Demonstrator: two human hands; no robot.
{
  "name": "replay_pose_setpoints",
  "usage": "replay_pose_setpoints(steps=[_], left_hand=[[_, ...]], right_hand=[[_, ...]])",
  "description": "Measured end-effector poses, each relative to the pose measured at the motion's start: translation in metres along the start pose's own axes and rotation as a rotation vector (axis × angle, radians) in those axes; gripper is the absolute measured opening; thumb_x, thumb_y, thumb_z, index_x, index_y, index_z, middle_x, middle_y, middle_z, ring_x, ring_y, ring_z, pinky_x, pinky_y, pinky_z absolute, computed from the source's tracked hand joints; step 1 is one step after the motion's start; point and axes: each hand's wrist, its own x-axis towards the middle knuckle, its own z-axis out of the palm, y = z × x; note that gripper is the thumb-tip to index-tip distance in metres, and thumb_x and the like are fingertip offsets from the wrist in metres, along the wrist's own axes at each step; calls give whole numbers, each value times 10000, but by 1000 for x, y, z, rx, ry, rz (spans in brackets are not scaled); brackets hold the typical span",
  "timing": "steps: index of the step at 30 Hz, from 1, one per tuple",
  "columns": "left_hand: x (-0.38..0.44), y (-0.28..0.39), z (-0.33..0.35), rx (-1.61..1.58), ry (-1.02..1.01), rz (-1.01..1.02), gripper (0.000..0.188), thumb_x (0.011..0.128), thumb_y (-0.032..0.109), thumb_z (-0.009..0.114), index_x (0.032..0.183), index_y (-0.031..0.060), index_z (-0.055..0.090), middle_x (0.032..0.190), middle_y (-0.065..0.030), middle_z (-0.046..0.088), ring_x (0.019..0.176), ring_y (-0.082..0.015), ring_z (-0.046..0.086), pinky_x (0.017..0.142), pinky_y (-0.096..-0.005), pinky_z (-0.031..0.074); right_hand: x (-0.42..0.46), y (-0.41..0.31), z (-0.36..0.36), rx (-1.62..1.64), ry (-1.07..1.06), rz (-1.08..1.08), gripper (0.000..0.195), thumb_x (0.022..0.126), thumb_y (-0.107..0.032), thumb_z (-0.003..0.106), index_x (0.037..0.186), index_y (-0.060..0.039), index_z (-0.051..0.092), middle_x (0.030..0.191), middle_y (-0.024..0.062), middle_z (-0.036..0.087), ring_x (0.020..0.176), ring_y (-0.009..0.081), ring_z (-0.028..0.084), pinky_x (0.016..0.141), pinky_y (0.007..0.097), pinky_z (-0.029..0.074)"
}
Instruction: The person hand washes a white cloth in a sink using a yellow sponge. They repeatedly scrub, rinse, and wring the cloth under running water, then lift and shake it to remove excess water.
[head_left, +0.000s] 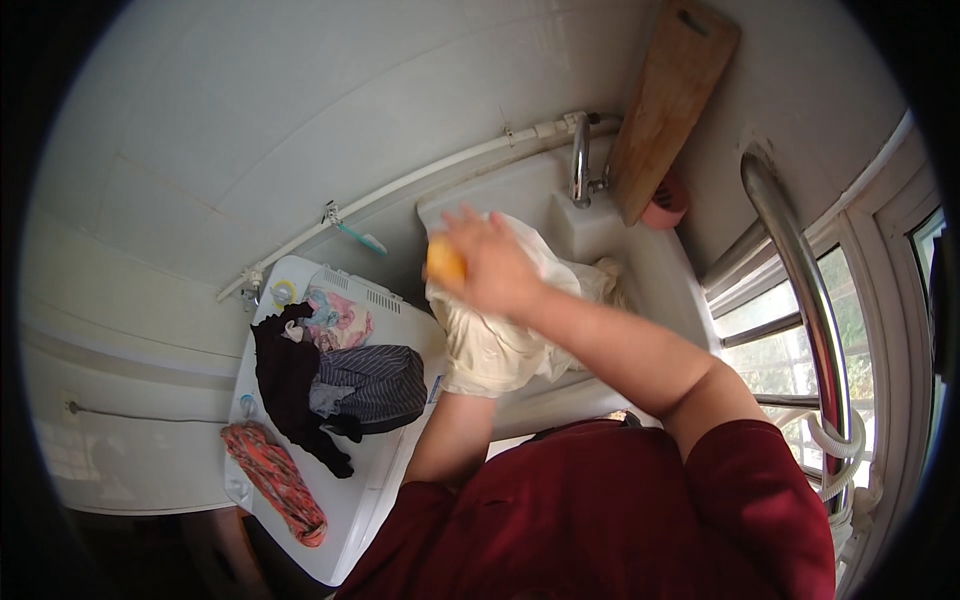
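My right hand (487, 262), blurred by motion, holds a yellow-orange block (446, 261), seemingly a bar of soap, against cream-white cloth (487, 341). The cloth drapes over and around my left hand, which it hides from the wrist on; only the forearm shows below it. Whether those covered fingers grip the fabric cannot be told. More of the pale cloth lies to the right in the white sink (660, 270), below a chrome faucet (580, 161).
Left of the sink stands a white washing machine (375, 480) bearing black, striped, floral and orange-red clothes. A wooden board (675, 105) leans by the faucet beside a pink container (666, 202). A toothbrush (364, 238) hangs from the wall pipe (442, 184). At right is a metal rail (806, 262).
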Motion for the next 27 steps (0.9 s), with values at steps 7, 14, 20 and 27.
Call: replay_pose_setpoints(steps=[7,14,20,27], left_hand=[[5,10,-1,-62,53,-102,515,944,431,426,1265,29,466,1238,-142,531,1103,-274,537,991,-406,428],[-1,26,26,-131,160,-291,529,953,432,408,1278,18,455,1255,-150,523,1115,-283,535,1001,-417,428],[-4,100,63,111,210,-188,521,943,449,428,1242,29,502,1236,-154,546,1122,-301,551,970,-453,469],[6,110,110,302,255,-76,521,962,454,404,1249,30,499,1224,-156,560,1121,-296,555,943,-445,492]], right_hand=[[-22,-21,-14,141,-129,-20,416,783,-273,652,1159,-110,579,1235,160,559,1140,342,535,1040,511,319],[13,48,-43,514,-525,665,292,930,-345,509,1068,-110,611,1010,54,647,923,183,607,773,324,472],[1,75,-112,1205,-107,353,156,871,-136,596,1011,-73,570,1202,141,577,1052,186,564,896,308,439],[-40,47,-72,272,-505,321,371,904,-270,576,1212,-64,562,1104,126,634,989,215,588,902,328,444]])
